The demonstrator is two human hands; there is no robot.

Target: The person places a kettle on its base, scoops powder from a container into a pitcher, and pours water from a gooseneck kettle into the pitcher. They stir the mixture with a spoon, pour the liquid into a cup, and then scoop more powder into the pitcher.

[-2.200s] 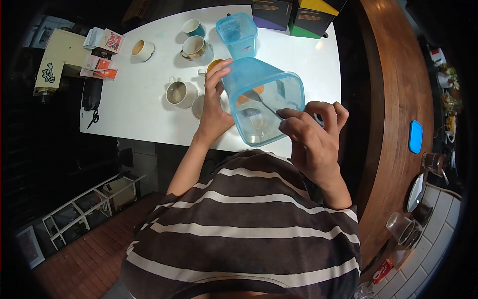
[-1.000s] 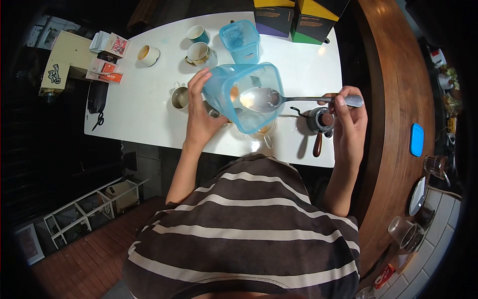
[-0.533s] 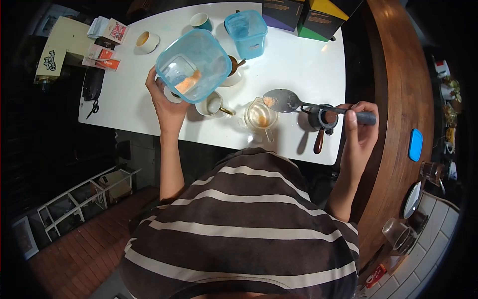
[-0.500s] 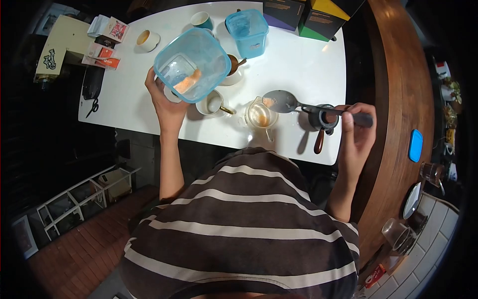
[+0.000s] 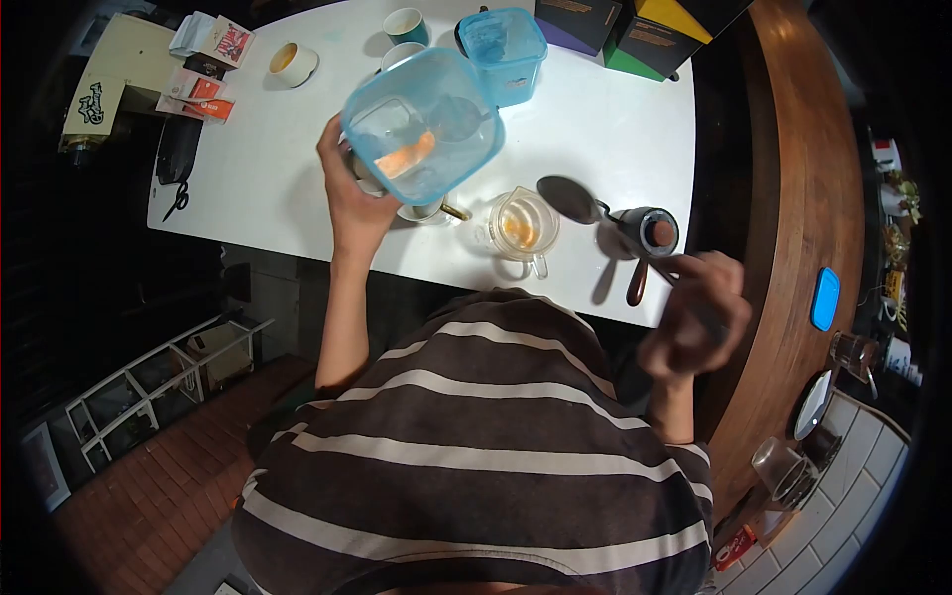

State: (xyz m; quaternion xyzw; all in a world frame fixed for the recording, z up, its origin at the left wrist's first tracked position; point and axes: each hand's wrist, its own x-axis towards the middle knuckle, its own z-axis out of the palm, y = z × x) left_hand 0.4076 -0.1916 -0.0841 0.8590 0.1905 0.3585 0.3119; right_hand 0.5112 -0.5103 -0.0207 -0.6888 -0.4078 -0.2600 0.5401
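My left hand (image 5: 355, 203) holds a light blue plastic container (image 5: 436, 89) by its left side, tilted so that a little orange-tinted stuff shows inside. My right hand (image 5: 699, 312), blurred, grips the dark handle of a large spoon (image 5: 569, 199); its bowl looks empty. Below and left of the spoon bowl stands a glass pitcher (image 5: 523, 223) with some brownish-orange content. To the spoon's right is a round dark device (image 5: 654, 232) with a brown handle. A cup with a gold handle (image 5: 454, 212) is partly hidden under the container.
On the white table (image 5: 268, 169) are a second blue container (image 5: 508, 74), a white cup (image 5: 294, 64), a teal cup (image 5: 405, 27), packets (image 5: 203, 94) and scissors (image 5: 177, 200). Dark boxes (image 5: 650, 45) stand at the back. A wooden counter (image 5: 793, 198) runs along the right, with a blue lid (image 5: 825, 298).
The spoon bowl has turned and lost the orange stuff it held, and the pitcher shows more of it. My right hand has moved down. The held container has shifted right.
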